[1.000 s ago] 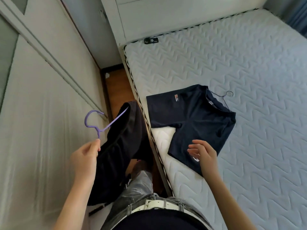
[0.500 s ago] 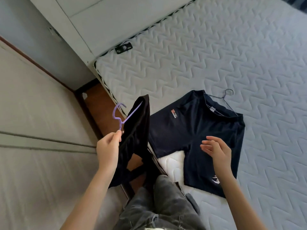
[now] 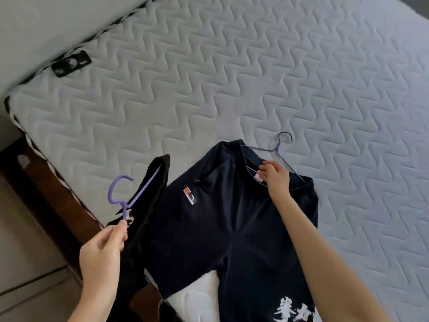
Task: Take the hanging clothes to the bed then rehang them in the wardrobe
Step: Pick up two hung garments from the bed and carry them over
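My left hand (image 3: 103,248) pinches the stem of a purple hanger (image 3: 121,196) that carries a black garment (image 3: 141,231), hanging over the bed's near left edge. A navy T-shirt (image 3: 220,219) with white print lies flat on the quilted mattress (image 3: 209,77), a thin dark wire hanger (image 3: 282,145) still in its collar with the hook pointing away. My right hand (image 3: 275,177) lies on the T-shirt's collar, fingertips touching the fabric by the hanger wire; whether they grip it I cannot tell.
A small black device (image 3: 70,63) lies near the mattress's far left corner by the white headboard (image 3: 46,24). A dark wooden bed frame (image 3: 44,187) and pale wardrobe panels (image 3: 27,263) are at the left.
My right hand moved forward from the T-shirt's middle up to its collar. My left hand brought the purple hanger and black garment closer over the bed edge; the view tilted down toward the mattress.
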Demonstrator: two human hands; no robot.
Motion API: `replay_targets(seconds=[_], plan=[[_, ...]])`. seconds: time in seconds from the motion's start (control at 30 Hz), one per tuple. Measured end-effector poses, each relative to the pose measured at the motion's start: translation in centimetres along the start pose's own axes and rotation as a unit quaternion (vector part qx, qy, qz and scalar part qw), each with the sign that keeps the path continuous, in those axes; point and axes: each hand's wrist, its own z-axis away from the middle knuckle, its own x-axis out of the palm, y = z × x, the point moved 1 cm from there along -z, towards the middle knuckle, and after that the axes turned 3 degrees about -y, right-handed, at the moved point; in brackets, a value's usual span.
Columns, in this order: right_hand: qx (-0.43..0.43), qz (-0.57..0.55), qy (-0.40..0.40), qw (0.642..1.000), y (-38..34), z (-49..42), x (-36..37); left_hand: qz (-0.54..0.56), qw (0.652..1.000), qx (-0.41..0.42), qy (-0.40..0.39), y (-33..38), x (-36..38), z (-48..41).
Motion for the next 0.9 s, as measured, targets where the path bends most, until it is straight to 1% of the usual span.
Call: replay_targets(seconds=[0.07,0.2,0.33,0.4,0.47,0.5,0.57,0.63,0.7,0.8,0.9], plan=[[0.038,-0.028,0.027,0.999,1.5,-4.8,0.7,0.008,1.0,-0.014,0.007,-1.2,2.2,-1.4],[0.107,-0.118,0.036,0.987,3.4,-11.1,1.9,-0.014,0.999,-0.026,0.016,-3.2,4.8,-2.7],[0.129,-0.234,0.05,0.962,2.0,-13.7,3.0,-0.033,0.998,-0.036,0.029,-3.6,5.0,-3.2],[0.149,-0.262,0.033,0.953,1.0,-13.6,3.2,-0.039,0.998,-0.033,0.025,-3.7,4.6,-3.4],[0.17,-0.317,0.04,0.932,0.4,-13.2,3.1,-0.04,0.998,-0.03,0.028,-3.6,4.0,-3.4],[0.168,-0.347,0.048,0.922,-0.1,-12.9,3.1,-0.04,0.998,-0.029,0.031,-3.5,3.7,-3.3],[0.143,-0.375,0.056,0.914,-1.3,-11.8,3.3,-0.043,0.998,-0.024,0.049,-3.2,2.9,-3.2],[0.118,-0.37,0.072,0.919,-2.7,-9.7,3.7,-0.041,0.998,-0.013,0.054,-3.0,1.4,-3.4],[0.095,-0.365,0.07,0.923,-3.9,-6.1,3.7,-0.043,0.998,-0.014,0.053,-2.9,-0.5,-3.0],[0.063,-0.363,0.025,0.929,-5.1,0.7,3.1,-0.067,0.994,-0.003,0.09,-1.3,-4.1,-0.8],[0.043,-0.361,-0.061,0.93,-6.8,8.8,2.6,-0.055,0.988,-0.011,0.146,-1.6,-9.5,-0.1]])
